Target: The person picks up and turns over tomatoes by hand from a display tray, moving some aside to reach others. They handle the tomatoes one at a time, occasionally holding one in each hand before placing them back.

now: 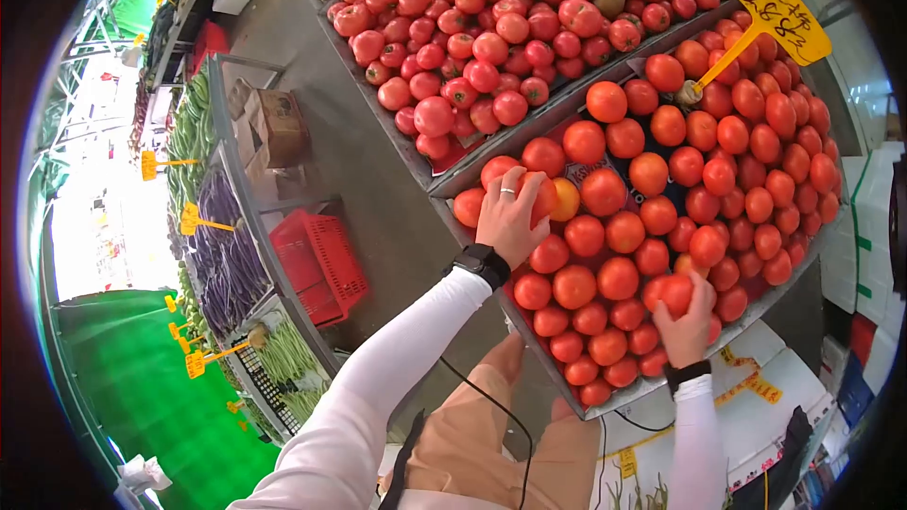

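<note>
A red tomato (675, 293) near the close edge of a display bin (545, 357) is pinched between the thumb and fingers of the right hand (684, 323). Another tomato (542, 198), by the left corner, is clasped under the left hand's (510, 219) curled fingers. Pinker tomatoes (487, 47) are heaped beyond; purple eggplants (227, 250) are shelved leftward.

Handwritten "2.88" on the large yellow sign (777, 5)

Near tomatoes (575, 286) orange-red; far-bin tomatoes (484, 47) pinkish red. Price sign (775, 5) yellow, dark handwriting. Sleeves (383, 359) white, watch (481, 265) black. Basket (342, 264) red. Eggplants (230, 260) purple, sheet (142, 387) green.
</note>
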A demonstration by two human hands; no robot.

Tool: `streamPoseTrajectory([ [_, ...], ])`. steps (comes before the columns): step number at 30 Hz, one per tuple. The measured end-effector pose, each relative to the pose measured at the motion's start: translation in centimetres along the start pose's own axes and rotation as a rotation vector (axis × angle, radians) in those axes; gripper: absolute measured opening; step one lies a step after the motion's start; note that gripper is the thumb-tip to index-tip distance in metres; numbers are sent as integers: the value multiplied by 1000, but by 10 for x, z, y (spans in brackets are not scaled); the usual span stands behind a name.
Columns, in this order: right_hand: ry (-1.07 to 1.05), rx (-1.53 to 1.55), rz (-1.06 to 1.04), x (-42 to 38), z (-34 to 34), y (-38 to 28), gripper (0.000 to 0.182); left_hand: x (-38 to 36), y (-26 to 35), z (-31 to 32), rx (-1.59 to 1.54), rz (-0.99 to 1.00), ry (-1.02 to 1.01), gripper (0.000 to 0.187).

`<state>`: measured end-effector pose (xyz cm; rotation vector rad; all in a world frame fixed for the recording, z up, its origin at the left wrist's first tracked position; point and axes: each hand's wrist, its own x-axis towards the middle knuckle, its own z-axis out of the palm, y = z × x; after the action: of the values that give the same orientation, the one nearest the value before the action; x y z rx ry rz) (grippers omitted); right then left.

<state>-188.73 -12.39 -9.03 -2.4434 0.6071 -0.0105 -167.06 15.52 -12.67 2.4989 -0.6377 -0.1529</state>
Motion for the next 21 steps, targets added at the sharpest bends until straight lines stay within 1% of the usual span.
streamPoseTrajectory([
  [2,-75,171,-42,4,13,-45,70,2,1,2,13,-34,-12,76],
  [6,-163,299,-98,9,50,-96,70,0,-1,2,-15,-70,-79,85],
  [7,-166,285,-111,9,59,-102,69,0,-3,0,-35,-79,-99,86],
  [8,-174,297,-81,9,64,-109,69,-1,-2,-5,-50,-81,-109,87],
  [10,-152,291,-76,5,80,-105,68,-4,-2,-14,-75,-86,-123,88],
  [13,-91,223,-87,3,95,-96,69,-17,4,-34,-124,-98,-92,84],
  [16,-67,-5,-173,7,95,-91,70,-56,10,-57,-214,-128,-40,80],
  [17,-82,-121,-178,9,92,-91,73,-77,13,-62,-245,-132,-18,75],
  [21,-114,-116,-279,14,91,-81,76,-182,28,-74,-275,-269,-158,65],
])
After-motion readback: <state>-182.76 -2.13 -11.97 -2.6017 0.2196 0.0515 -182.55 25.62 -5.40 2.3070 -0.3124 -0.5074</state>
